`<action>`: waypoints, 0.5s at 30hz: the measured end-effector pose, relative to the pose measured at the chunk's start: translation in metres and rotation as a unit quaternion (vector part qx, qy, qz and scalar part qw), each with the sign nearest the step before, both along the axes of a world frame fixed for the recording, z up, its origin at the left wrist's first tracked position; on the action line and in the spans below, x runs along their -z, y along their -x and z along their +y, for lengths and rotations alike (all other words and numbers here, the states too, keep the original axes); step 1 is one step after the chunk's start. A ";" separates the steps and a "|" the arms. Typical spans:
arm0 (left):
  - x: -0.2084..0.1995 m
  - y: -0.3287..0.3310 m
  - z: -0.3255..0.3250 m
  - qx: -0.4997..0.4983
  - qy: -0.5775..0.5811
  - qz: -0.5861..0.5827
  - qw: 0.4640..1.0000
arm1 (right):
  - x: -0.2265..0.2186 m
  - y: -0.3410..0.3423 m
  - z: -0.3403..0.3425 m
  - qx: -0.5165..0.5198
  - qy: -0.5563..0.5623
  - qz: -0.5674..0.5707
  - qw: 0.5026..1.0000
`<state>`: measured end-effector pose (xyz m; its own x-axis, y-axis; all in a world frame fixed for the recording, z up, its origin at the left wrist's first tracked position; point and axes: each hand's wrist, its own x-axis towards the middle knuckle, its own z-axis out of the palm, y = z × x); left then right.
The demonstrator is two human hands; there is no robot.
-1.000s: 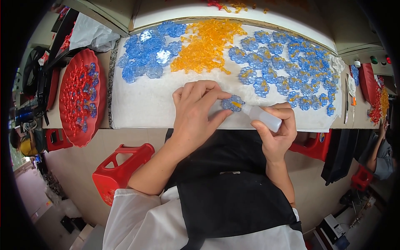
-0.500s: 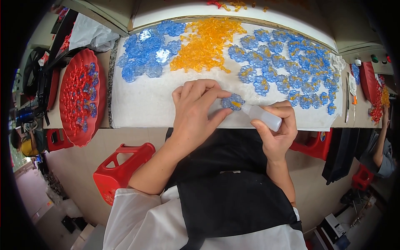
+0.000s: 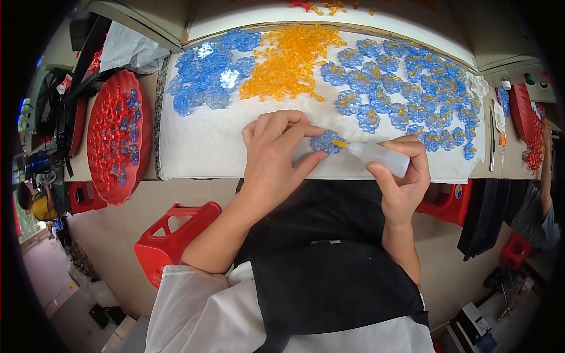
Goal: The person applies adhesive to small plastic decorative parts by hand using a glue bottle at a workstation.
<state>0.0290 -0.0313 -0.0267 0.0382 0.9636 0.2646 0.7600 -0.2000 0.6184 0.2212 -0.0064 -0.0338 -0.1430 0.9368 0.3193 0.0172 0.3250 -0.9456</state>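
Between the thumb and index finger of my left hand (image 3: pixel 275 147) is a translucent blue flower-shaped piece (image 3: pixel 323 142), low over the white sheet. A small orange piece (image 3: pixel 339 143) overlaps the flower's right edge, close to the bottle's tip. Whether the tip touches it, I cannot tell. My right hand (image 3: pixel 406 176) is closed around a whitish squeeze bottle (image 3: pixel 384 157), which lies nearly level and points left at the flower.
Loose blue flowers (image 3: pixel 203 76) and a heap of orange pieces (image 3: pixel 288 62) lie behind my hands. Several blue flowers bearing orange pieces (image 3: pixel 406 88) spread at right. A red scalloped tray (image 3: pixel 141 150) stands left, tweezers (image 3: pixel 492 138) right. Below is a red stool (image 3: pixel 170 235).
My right hand and the bottle have moved to the right, away from the flower's middle. The orange piece now sits farther right on the flower. My left hand has barely moved.
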 end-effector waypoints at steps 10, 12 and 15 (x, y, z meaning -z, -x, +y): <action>-0.001 -0.003 0.003 0.001 -0.004 -0.010 1.000 | -0.009 -0.002 0.006 -0.028 -0.014 -0.109 0.994; -0.003 -0.001 0.005 0.008 0.003 -0.009 1.000 | -0.010 -0.004 0.007 -0.022 0.026 -0.028 0.999; -0.003 0.013 0.017 0.013 -0.026 0.004 1.000 | -0.007 -0.011 0.009 -0.017 0.057 0.069 0.996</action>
